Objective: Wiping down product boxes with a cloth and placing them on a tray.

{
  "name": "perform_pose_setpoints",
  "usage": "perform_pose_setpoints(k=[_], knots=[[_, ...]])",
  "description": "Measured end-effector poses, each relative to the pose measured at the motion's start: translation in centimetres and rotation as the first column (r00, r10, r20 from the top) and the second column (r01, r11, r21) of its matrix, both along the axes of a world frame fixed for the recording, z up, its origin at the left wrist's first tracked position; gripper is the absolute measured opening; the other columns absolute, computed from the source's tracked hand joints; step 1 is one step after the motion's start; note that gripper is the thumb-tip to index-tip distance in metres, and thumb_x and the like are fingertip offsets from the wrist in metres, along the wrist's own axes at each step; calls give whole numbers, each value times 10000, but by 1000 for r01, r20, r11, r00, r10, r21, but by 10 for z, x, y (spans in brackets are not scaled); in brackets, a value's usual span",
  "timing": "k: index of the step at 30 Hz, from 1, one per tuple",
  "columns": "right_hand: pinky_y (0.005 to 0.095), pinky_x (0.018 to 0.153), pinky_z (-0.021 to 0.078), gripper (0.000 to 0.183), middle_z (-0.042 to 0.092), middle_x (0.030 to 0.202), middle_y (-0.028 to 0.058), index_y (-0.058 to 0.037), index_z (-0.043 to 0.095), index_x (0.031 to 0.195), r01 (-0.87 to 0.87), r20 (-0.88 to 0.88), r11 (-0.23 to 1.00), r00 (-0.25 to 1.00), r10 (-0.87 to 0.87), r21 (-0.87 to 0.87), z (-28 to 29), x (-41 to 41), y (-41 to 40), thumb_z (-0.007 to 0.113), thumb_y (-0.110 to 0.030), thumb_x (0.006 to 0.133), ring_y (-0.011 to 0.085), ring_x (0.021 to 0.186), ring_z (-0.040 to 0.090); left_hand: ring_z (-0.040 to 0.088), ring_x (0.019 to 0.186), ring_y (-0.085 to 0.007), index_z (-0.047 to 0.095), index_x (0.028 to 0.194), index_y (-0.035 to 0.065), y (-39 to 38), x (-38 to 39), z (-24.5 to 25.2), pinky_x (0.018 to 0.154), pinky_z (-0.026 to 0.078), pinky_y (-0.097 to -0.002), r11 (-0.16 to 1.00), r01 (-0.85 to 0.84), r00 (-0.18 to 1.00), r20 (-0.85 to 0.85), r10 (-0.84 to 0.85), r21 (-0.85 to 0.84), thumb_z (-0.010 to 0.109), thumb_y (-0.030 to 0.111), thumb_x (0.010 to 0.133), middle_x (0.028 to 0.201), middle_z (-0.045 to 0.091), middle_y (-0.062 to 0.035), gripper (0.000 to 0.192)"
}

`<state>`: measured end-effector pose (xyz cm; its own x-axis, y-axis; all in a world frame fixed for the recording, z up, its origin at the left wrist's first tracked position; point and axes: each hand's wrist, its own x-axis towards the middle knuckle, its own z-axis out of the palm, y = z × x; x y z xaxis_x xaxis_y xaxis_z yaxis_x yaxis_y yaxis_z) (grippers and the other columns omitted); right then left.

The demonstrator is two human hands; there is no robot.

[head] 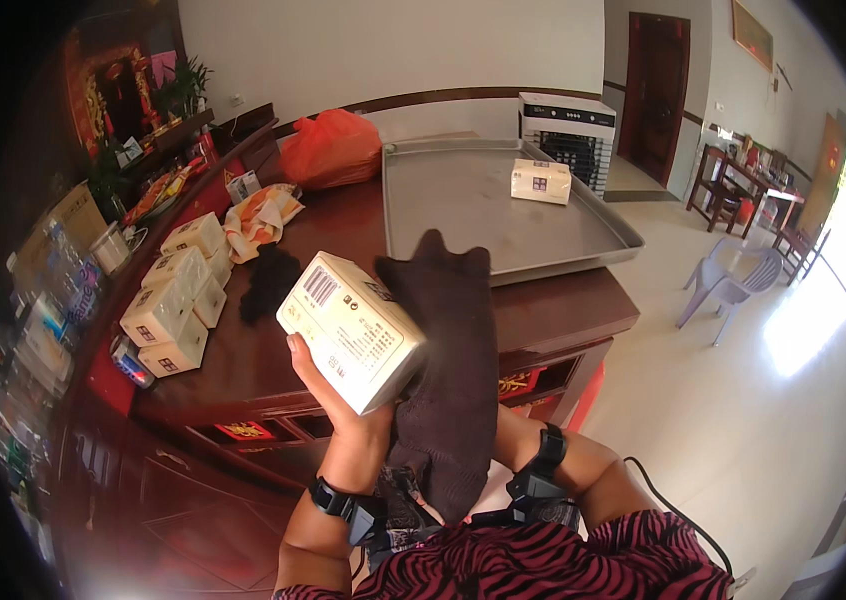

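My left hand [340, 390] grips a wrapped tissue pack [352, 330], its printed side turned up. Beside that pack, and touching or close to it, hangs a dark brown cloth [449, 375] that looks like a knitted garment piece. My right hand is mostly hidden behind the cloth; only the wrist and forearm show, so its fingers cannot be made out. Several more tissue packs [168, 300] are stacked at the left of the dark red wooden table [565, 307]. One tissue pack [541, 181] lies in a large metal tray [460, 217] on the table.
A black cloth [271, 285], an orange-and-white cloth [262, 217] and a red plastic bag [333, 150] lie on the table. A drink can [132, 361] stands by the stack. Plastic bottles [63, 300] crowd the far left. A plastic chair [738, 277] stands at right.
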<state>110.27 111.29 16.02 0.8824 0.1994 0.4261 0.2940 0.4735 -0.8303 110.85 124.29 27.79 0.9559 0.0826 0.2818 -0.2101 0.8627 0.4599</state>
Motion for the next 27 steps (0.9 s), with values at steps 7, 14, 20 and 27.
perform_pose_setpoints(k=[7, 14, 20, 27], knots=[[272, 901, 448, 478, 546, 1172, 34, -46, 463, 1311, 93, 199, 987, 978, -67, -128, -21, -5, 29, 641, -192, 893, 117, 1042, 523, 561, 1095, -243, 406, 1339, 39, -1, 16, 1, 944, 450, -378, 969, -108, 990, 116, 84, 222, 385, 501, 963, 1236, 543, -132, 595], [319, 883, 484, 410, 564, 1135, 70, -34, 494, 1253, -66, -21, 992, 997, 69, 109, 82, -41, -55, 627, -150, 882, 153, 1034, 550, 555, 1050, -187, 377, 1277, 9, -42, 16, -1, 940, 444, -343, 936, -103, 981, 188, 41, 337, 639, 154, 888, 1173, 566, -139, 492], [316, 814, 512, 373, 617, 1034, 95, -9, 540, 1181, 474, -168, 879, 872, -461, 48, 143, -15, -122, 614, -248, 904, 200, 936, 614, 511, 1137, -191, 277, 1399, 5, -74, 12, 26, 956, 433, -347, 806, 85, 936, 229, -265, 585, 694, 174, 859, 1268, 512, -136, 703], [322, 924, 448, 540, 609, 1167, 127, 41, 526, 1251, 606, -39, 726, 759, -650, -325, 183, 53, -227, 627, -341, 884, 210, 1066, 573, 490, 1172, -211, 194, 1479, 70, -47, 42, 26, 919, 425, -360, 661, 107, 985, 13, -174, 743, 658, 272, 887, 1353, 462, -141, 778]])
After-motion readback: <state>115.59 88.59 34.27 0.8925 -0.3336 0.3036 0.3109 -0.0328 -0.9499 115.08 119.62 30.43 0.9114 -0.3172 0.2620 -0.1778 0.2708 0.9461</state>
